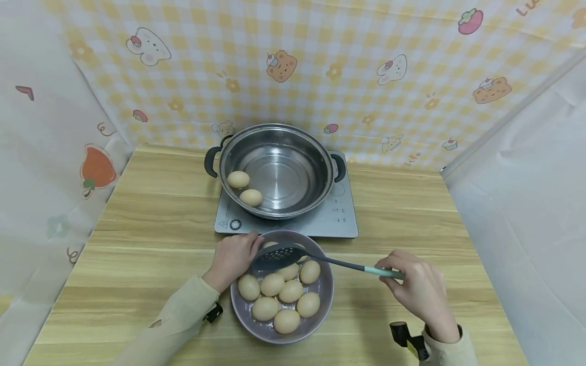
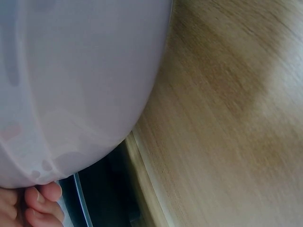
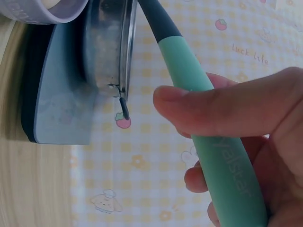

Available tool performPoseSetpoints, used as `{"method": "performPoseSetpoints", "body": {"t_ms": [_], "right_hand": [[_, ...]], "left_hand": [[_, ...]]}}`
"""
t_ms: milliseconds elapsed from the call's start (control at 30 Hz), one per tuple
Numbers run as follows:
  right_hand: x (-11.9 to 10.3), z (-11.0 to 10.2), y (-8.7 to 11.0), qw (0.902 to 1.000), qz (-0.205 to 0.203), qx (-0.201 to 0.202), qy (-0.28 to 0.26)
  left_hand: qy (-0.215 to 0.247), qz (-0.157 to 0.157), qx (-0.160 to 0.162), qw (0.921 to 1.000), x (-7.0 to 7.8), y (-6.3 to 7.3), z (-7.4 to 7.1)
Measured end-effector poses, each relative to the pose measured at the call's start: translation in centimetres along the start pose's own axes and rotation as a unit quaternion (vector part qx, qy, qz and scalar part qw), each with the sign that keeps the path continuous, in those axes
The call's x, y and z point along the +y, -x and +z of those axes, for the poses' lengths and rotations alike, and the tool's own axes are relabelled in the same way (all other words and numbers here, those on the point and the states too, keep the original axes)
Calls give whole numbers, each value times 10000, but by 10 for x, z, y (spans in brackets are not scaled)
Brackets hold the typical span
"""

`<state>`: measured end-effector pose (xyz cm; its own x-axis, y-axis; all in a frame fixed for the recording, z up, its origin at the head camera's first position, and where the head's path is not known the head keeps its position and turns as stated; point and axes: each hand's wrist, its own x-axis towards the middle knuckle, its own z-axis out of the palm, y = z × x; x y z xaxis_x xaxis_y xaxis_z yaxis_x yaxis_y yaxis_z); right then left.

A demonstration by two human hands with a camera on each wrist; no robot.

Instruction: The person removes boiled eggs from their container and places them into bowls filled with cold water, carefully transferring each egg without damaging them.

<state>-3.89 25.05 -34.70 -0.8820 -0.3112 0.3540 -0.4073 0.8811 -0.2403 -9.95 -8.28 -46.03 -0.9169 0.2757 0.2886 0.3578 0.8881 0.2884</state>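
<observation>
My left hand [image 1: 232, 255] grips the upper left rim of a purple-grey bowl [image 1: 323, 315]; its curled fingertips [image 2: 43, 198] show against the bowl's outer wall in the left wrist view. Several light brown eggs [image 1: 287, 321] lie in the bowl. In my right hand [image 1: 414, 284] is a slotted spoon, pinched by its mint green handle [image 3: 227, 170] between thumb and fingers. The spoon's dark perforated head [image 1: 274, 258] is over the far side of the bowl, covering part of the eggs there.
Behind the bowl, a steel pot [image 1: 293, 180] with black handles stands on a grey induction cooker [image 1: 341, 216]. Two eggs [image 1: 251, 197] sit at the pot's left side. A yellow checked cloth [image 1: 306, 81] hangs behind the wooden table [image 1: 403, 203], with white sheets at both sides.
</observation>
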Motion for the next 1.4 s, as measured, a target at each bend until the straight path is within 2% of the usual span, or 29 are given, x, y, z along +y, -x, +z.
{"method": "performPoseSetpoints", "body": {"t_ms": [267, 433, 567, 733, 967, 1167, 1400], "right_hand": [[2, 1, -4, 9994, -124, 316, -68], [5, -1, -13, 9977, -238, 375, -518], [5, -3, -24, 9961, -60, 373, -804], [0, 4, -45, 9965, 192, 706, -403], [-10, 33, -74, 9921, 448, 1144, -251], [-16, 50, -85, 9920, 556, 1130, -91], [-20, 56, -89, 9934, 500, 1031, -3]], "left_hand": [[33, 32, 6, 10000, 0, 1, -1], [174, -177, -20, 9997, -1, 2, 0], [158, -218, 131, 9996, -2, 2, 3], [-68, -21, 195, 9998, -2, 2, 5], [-54, -127, -17, 9999, -1, 2, 3], [-33, -106, -15, 9999, 0, 3, 3], [-48, -85, -27, 9999, 0, 1, 2]]}}
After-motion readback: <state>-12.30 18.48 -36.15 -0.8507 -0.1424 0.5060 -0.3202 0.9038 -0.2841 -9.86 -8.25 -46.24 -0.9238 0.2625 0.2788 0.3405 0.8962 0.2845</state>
